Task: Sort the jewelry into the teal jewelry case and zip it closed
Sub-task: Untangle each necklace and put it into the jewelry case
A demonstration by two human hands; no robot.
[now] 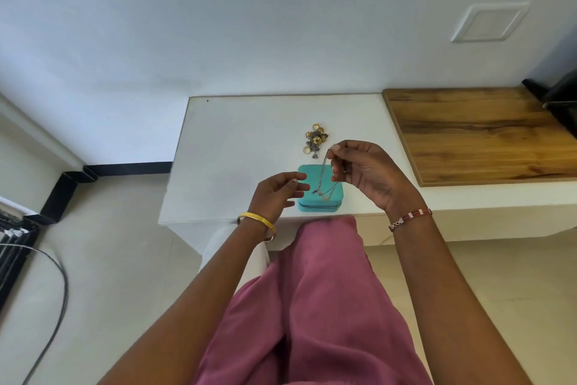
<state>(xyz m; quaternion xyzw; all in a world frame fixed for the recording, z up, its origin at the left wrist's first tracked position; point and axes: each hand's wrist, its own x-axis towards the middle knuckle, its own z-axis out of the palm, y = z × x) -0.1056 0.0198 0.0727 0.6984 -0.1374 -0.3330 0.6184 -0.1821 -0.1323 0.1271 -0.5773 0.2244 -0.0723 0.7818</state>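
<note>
Hands meet above a teal jewelry case (320, 194) at the near edge of a white desk (237, 147). The right hand (363, 172) pinches the top of a thin chain necklace (324, 177) between thumb and fingertips, so that its loop hangs down in front of the case lid. The left hand (276, 194) hovers just beside the chain, fingers loosely curled and holding nothing.

The case appears shut, its zip line running round the near side, so the sorting seems barely begun: one necklace is lifted, and the container is not yet open to take it. The next move likely calls for the free hand to steady the case and draw the zip round, or for the chain to be laid down first so both hands can work the lid.

Counted: one case, one necklace in hand, and one small heap of jewelry (316, 141) lying on the desk just beyond the case, gold and grey pieces tangled too closely to number. One wooden board (480, 134) lies on the desk to the right.
</note>
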